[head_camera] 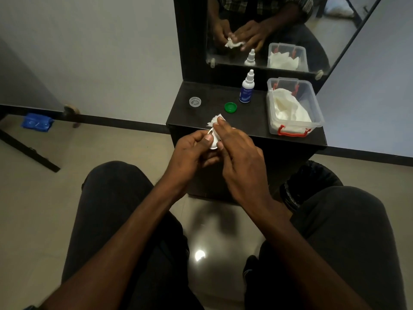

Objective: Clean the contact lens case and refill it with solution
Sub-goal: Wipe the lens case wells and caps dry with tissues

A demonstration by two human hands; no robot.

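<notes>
Label on solution bottle (246,88) unreadable to us | left hand (196,151) grips lens case (213,143) | right hand (241,153) pinches tissue (215,120) | black desk (205,117), mirror (279,30), tiled floor (111,142)

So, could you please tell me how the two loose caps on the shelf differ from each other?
The clear cap is see-through and lies far left near the shelf's edge; the green cap is opaque and lies beside the solution bottle. Both are round, similar in size, lie flat and are untouched by either hand.

Dim, soft, wide-angle edge distortion.
</notes>
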